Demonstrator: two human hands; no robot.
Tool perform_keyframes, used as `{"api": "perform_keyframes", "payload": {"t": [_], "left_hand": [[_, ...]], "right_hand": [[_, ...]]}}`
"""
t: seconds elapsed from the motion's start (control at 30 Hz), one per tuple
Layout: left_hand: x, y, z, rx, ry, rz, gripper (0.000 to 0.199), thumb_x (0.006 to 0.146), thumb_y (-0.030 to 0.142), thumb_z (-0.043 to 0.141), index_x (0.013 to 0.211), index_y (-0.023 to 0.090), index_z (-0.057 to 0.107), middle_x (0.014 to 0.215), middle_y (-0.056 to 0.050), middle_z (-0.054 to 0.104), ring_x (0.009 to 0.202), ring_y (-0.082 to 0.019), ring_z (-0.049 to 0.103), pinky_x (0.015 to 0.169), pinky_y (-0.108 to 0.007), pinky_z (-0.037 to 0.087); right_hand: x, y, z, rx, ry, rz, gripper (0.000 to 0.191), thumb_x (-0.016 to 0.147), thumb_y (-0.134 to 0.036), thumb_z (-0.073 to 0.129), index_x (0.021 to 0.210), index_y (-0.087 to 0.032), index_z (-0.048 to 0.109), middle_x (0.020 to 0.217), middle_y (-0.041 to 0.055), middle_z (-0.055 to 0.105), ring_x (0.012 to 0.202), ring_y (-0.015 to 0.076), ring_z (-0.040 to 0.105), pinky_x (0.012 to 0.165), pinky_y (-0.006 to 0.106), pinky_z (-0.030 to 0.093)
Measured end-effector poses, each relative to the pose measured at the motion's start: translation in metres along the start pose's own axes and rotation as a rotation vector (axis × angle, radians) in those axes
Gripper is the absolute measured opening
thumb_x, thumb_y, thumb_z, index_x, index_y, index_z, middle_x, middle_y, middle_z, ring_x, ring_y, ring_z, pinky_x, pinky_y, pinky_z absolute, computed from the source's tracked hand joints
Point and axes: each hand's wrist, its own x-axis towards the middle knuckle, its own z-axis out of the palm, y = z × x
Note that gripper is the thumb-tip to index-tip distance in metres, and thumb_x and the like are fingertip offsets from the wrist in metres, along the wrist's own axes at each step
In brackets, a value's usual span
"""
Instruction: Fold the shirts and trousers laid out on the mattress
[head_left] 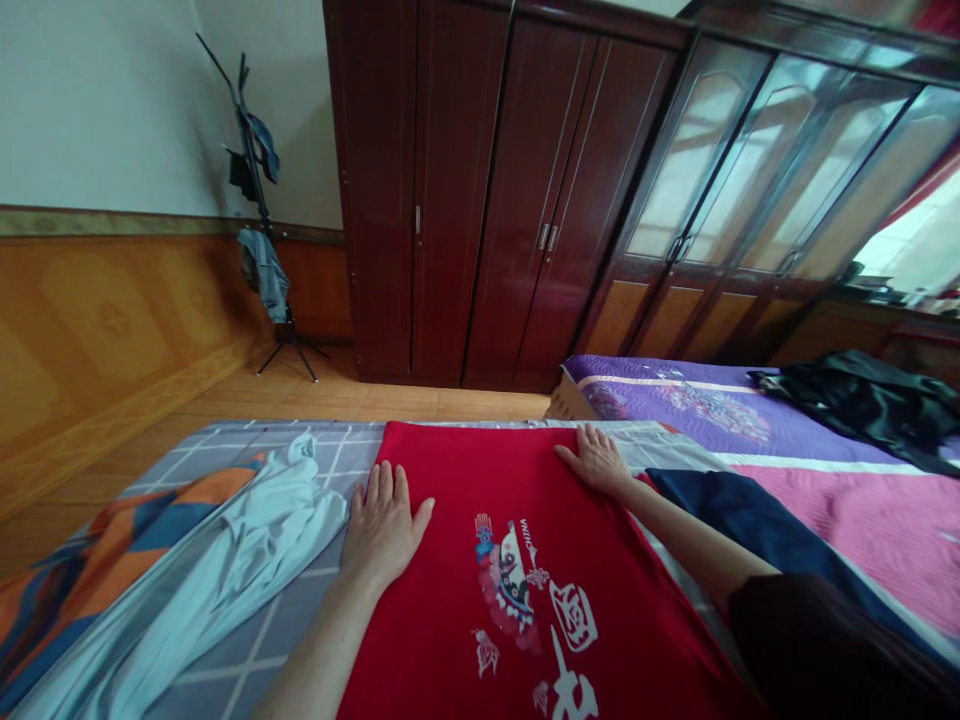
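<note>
- Text: I can read "CHINA" in small white letters on the red cloth [465,600], turned sideways. Large white characters sit beside and below it; I can't make them out reliably. A colourful printed figure is next to the lettering. No other writing I can read.
- Left hand [385,525]: palm down across the cloth's left edge, fingers extended, thumb out to the side. Nothing pinched.
- Right hand [600,460]: palm down at the far right corner, fingers extended, thumb angled inward. Nothing pinched there either.
- Red cloth: spread on the grid-patterned bedspread [259,640], between my hands and running toward me, print face up. Right side has some creases.
- Left of it: crumpled pale cloth [247,570], with an orange-and-blue cloth [142,525] alongside.
- Right of it: dark blue cloth [720,505]; my right forearm crosses over part of it.
- Farther right: purple quilt [652,400] with a black garment [862,395] on it.
- Behind: dark red wardrobe [457,200], coat stand [259,190] in the corner. Nothing stands on the print.
</note>
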Motion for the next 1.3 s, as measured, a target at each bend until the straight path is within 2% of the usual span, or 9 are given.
{"api": "perform_keyframes", "payload": {"t": [0.13, 0.27, 0.33, 0.5, 0.67, 0.83, 1.0, 1.17, 1.3], "left_hand": [[0.000, 0.000, 0.000, 0.007, 0.009, 0.001, 0.070, 0.092, 0.050, 0.030, 0.142, 0.002, 0.031, 0.149, -0.023, 0.024, 0.139, -0.032, 0.021, 0.110, -0.049, 0.020], [0.000, -0.001, 0.002, 0.018, 0.008, -0.004, 0.071, 0.092, 0.051, 0.029, 0.142, 0.002, 0.031, 0.149, -0.023, 0.024, 0.140, -0.032, 0.021, 0.110, -0.049, 0.021], [0.000, -0.001, 0.003, 0.020, 0.012, 0.005, 0.070, 0.092, 0.051, 0.029, 0.142, 0.002, 0.032, 0.149, -0.023, 0.025, 0.139, -0.032, 0.021, 0.110, -0.049, 0.020], [0.001, -0.002, 0.004, 0.018, 0.031, 0.010, 0.070, 0.092, 0.051, 0.028, 0.142, 0.003, 0.033, 0.149, -0.022, 0.025, 0.139, -0.032, 0.022, 0.110, -0.049, 0.021], [0.001, -0.003, 0.001, 0.011, -0.002, 0.005, 0.071, 0.092, 0.051, 0.028, 0.142, 0.002, 0.032, 0.149, -0.023, 0.025, 0.139, -0.032, 0.021, 0.109, -0.049, 0.021], [0.001, -0.003, 0.001, -0.007, -0.012, 0.009, 0.072, 0.091, 0.052, 0.028, 0.142, 0.001, 0.031, 0.149, -0.024, 0.024, 0.139, -0.033, 0.020, 0.109, -0.049, 0.021], [0.000, -0.003, 0.000, -0.012, -0.004, 0.007, 0.071, 0.092, 0.051, 0.028, 0.142, 0.002, 0.031, 0.150, -0.023, 0.024, 0.139, -0.033, 0.020, 0.109, -0.049, 0.021], [0.000, -0.004, 0.000, -0.008, 0.009, 0.018, 0.071, 0.092, 0.052, 0.029, 0.141, 0.001, 0.032, 0.149, -0.023, 0.026, 0.139, -0.033, 0.022, 0.108, -0.049, 0.023], [0.001, -0.005, 0.000, -0.013, 0.003, 0.009, 0.070, 0.092, 0.052, 0.029, 0.142, 0.002, 0.032, 0.149, -0.023, 0.027, 0.139, -0.033, 0.023, 0.108, -0.049, 0.024]], "right_hand": [[-0.008, -0.006, 0.006, 0.012, -0.043, -0.116, 0.081, 0.087, -0.067, 0.027, 0.144, -0.011, 0.030, 0.151, 0.0116, 0.025, 0.140, 0.0248, 0.016, 0.112, 0.036, 0.018], [-0.005, 0.002, 0.000, 0.000, -0.033, 0.016, 0.084, 0.089, -0.063, 0.019, 0.142, 0.001, 0.029, 0.145, 0.0262, 0.030, 0.136, 0.0359, 0.025, 0.106, 0.053, 0.025], [-0.014, 0.001, -0.002, -0.007, -0.018, 0.022, 0.086, 0.088, -0.064, 0.022, 0.143, 0.002, 0.027, 0.146, 0.0268, 0.029, 0.137, 0.0374, 0.023, 0.106, 0.055, 0.024], [-0.061, -0.007, 0.009, 0.037, -0.016, -0.280, 0.079, 0.088, -0.066, 0.026, 0.147, -0.014, 0.025, 0.153, 0.0093, 0.021, 0.141, 0.0238, 0.013, 0.113, 0.040, 0.020], [-0.077, 0.016, 0.001, -0.028, -0.036, -0.019, 0.088, 0.088, -0.066, 0.023, 0.141, 0.004, 0.031, 0.146, 0.0264, 0.028, 0.138, 0.0349, 0.021, 0.110, 0.051, 0.023], [-0.101, 0.008, -0.005, -0.004, -0.051, -0.227, 0.082, 0.089, -0.067, 0.022, 0.147, -0.010, 0.024, 0.153, 0.0123, 0.019, 0.141, 0.0246, 0.013, 0.114, 0.040, 0.020], [-0.129, -0.004, -0.011, -0.038, -0.037, -0.089, 0.084, 0.089, -0.065, 0.027, 0.144, -0.001, 0.029, 0.150, 0.0194, 0.022, 0.140, 0.0301, 0.014, 0.113, 0.045, 0.021], [-0.180, 0.002, -0.012, 0.055, -0.016, -0.288, 0.073, 0.090, -0.059, 0.031, 0.148, -0.015, 0.022, 0.153, 0.0099, 0.019, 0.141, 0.0247, 0.014, 0.113, 0.044, 0.025], [-0.208, 0.008, -0.018, 0.013, 0.035, -0.102, 0.077, 0.089, -0.058, 0.035, 0.140, 0.000, 0.036, 0.147, 0.0223, 0.028, 0.138, 0.0337, 0.020, 0.111, 0.050, 0.026]]}}
